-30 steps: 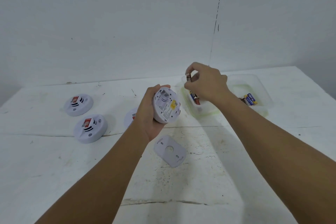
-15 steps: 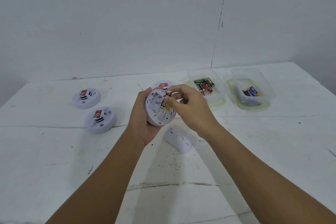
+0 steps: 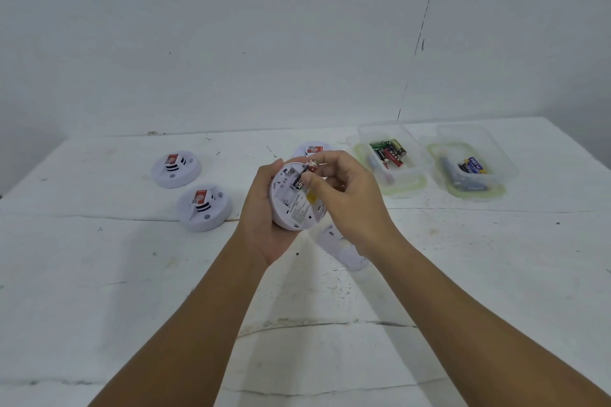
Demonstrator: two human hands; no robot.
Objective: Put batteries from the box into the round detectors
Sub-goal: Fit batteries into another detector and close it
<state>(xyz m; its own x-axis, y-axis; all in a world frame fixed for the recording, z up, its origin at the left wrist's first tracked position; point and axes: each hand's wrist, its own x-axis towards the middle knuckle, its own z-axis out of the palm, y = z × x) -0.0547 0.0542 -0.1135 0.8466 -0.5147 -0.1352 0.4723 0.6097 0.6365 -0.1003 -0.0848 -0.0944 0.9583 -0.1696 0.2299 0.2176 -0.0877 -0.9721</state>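
Note:
My left hand (image 3: 264, 215) grips a white round detector (image 3: 292, 205) above the table, its open back turned toward me. Between thumb and fingers, my right hand (image 3: 347, 195) pinches a dark battery (image 3: 305, 175) and holds it against the detector's battery slot. A clear box (image 3: 408, 172) with several loose batteries (image 3: 388, 152) stands at the back right. Three more round detectors lie face up on the table: one far left (image 3: 176, 168), one nearer (image 3: 204, 206), and one (image 3: 314, 149) partly hidden behind my hands.
A second clear box (image 3: 496, 172) with blue batteries stands right of the first. A white detector cover plate (image 3: 344, 251) lies on the white table (image 3: 99, 274) under my right wrist. A pale wall rises behind the table.
My right hand came back from the battery box with a battery and brought it to the detector in my left hand. The view has tilted down slightly.

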